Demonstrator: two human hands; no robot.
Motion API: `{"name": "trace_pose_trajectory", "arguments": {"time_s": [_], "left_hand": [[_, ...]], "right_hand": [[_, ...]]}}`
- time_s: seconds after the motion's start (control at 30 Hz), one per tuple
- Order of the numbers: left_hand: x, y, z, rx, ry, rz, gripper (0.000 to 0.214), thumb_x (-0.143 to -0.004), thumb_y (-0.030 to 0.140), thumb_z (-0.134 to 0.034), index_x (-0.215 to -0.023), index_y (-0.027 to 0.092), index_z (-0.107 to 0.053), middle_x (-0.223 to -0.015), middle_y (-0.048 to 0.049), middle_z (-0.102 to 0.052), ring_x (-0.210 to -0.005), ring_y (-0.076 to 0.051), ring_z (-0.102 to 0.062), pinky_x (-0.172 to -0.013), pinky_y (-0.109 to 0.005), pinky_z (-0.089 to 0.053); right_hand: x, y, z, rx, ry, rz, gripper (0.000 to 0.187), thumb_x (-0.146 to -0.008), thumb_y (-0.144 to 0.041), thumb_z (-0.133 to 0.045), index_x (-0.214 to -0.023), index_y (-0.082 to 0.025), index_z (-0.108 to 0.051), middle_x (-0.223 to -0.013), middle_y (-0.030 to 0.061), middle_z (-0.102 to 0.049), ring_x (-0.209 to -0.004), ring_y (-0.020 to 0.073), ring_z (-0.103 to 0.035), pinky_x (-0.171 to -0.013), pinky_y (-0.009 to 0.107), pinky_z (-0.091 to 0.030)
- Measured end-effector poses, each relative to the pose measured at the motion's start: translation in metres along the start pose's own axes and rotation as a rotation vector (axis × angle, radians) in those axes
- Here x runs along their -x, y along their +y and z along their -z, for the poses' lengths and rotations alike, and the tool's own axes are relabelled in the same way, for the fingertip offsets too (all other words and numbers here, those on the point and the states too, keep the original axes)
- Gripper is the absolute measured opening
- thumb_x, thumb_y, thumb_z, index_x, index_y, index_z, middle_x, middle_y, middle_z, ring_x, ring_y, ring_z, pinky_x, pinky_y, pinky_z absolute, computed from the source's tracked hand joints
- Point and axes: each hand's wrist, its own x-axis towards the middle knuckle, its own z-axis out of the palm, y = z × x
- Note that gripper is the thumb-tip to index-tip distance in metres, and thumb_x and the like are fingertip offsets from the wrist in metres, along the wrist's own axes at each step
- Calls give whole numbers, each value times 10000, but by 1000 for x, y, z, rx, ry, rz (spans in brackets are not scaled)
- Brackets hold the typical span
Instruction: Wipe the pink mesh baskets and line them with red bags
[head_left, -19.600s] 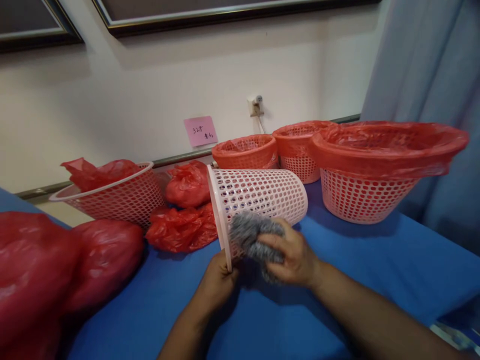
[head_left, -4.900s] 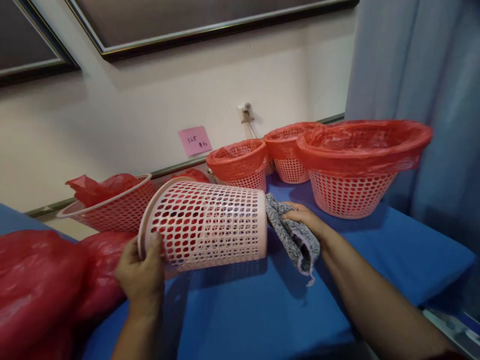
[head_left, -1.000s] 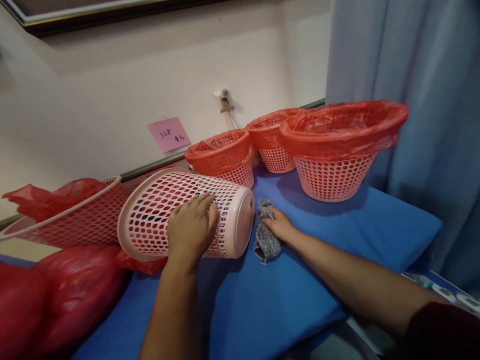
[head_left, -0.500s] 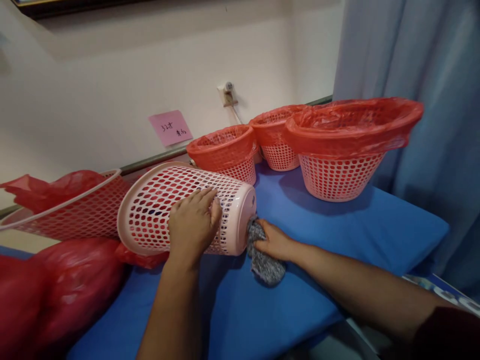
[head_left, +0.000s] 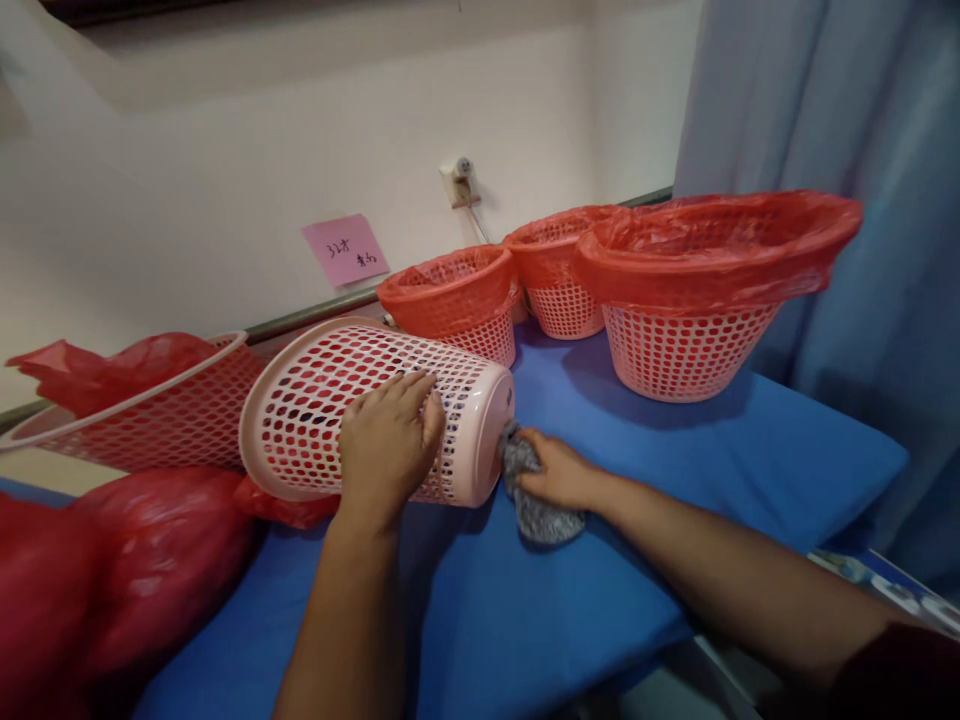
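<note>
- Under the left hand point(head_left: 390, 440), fingers extended, a pink basket point(head_left: 463, 420) lies sideways on the blue table point(head_left: 480, 620);
- right hand point(head_left: 559, 470) clasps a grey rag point(head_left: 551, 522) against its base;
- beyond, three baskets point(head_left: 679, 355) hold red liners point(head_left: 712, 265).

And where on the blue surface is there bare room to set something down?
Bare surface shows between the right arm and the large lined basket; more lies between both arms, nearer than the gray cloth. The left is crowded: red bags and the tipped basket under the left hand.

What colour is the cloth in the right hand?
The cloth is a mottled, flecked grey; the head view shows it.
</note>
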Motion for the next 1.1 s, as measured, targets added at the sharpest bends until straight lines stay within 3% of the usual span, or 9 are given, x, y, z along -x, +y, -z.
{"name": "trace_pose_trajectory", "arguments": {"time_s": [0.1, 0.17, 0.37, 0.5, 0.67, 0.77, 0.87, 0.97, 1.1], "left_hand": [[0, -1, 1, 0, -2, -1, 449, -1024, 308, -420, -1311, 169, -736, -1393, -101, -724, -1304, -349, -664, -1090, -558, -486], [0, -2, 1, -3, -5, -2, 451, -1030, 313, -413, -1316, 173, -732, -1397, -98, -722, -1313, -341, -658, -1095, -547, -485], [1, 2, 0, -39, -14, 13, 455, -1041, 324, -400, -1337, 188, -719, -1410, -98, -714, -1330, -340, -647, -1108, -542, -476], [1, 2, -1, -31, -10, 13, 455, -1037, 317, -402, -1332, 183, -720, -1399, -103, -721, -1324, -338, -652, -1100, -545, -482], [1, 2, 0, -20, -4, 17, 452, -1035, 320, -408, -1324, 181, -726, -1395, -117, -721, -1329, -341, -647, -1112, -553, -471], [1, 3, 0, -17, -8, 26, 441, -1033, 315, -416, -1329, 213, -726, -1410, -99, -714, -1341, -340, -639, -1117, -550, -466], [1, 5, 1, -7, -16, 41, 429, -1024, 304, -432, -1330, 244, -726, -1411, -84, -715, -1346, -341, -634, -1119, -557, -461], [1, 5, 1, -5, -18, 42, 437, -1027, 307, -425, -1335, 221, -722, -1417, -102, -709, -1347, -348, -631, -1124, -566, -454], [0, 5, 0, -14, -19, 28, 454, -1033, 308, -404, -1326, 181, -726, -1409, -126, -710, -1335, -359, -640, -1109, -569, -468]], "right_hand": [[21, -9, -10, -14, -242, 303, 565, -688, -251, -710, -1246, -242, -617, -1092, 31, -742, -969, 237, -699, -903, 349, -545], [29, -13, -11, -124, -232, 437, 559, -695, -248, -696, -1246, -242, -601, -1083, 12, -733, -935, 213, -694, -884, 330, -551], [23, -11, -9, -256, 436, 488, 588, -823, -247, -645, -1390, -223, -491, -1248, 85, -673, -1117, 236, -656, -1014, 391, -521], [23, -13, -10, 43, 78, 518, 527, -730, -211, -675, -1252, -240, -614, -1157, 63, -693, -1030, 239, -671, -931, 368, -539], [22, -17, -7, 181, -239, 204, 413, -714, -246, -714, -1127, -261, -690, -1031, 27, -749, -925, 252, -697, -851, 362, -541], [15, -14, -1, -32, 62, 104, 463, -774, -272, -683, -1234, -268, -634, -1059, 20, -749, -958, 245, -701, -894, 373, -549], [12, -13, 3, -148, 379, 275, 588, -832, -300, -652, -1404, -244, -527, -1273, 80, -679, -1152, 256, -655, -1039, 413, -515], [16, -15, 4, -50, 205, 482, 611, -794, -235, -655, -1399, -244, -566, -1284, 92, -644, -1156, 255, -646, -1034, 401, -521], [24, -18, 5, 127, -219, 413, 523, -700, -197, -697, -1219, -267, -695, -1160, 46, -725, -1054, 263, -695, -975, 392, -543]]}}
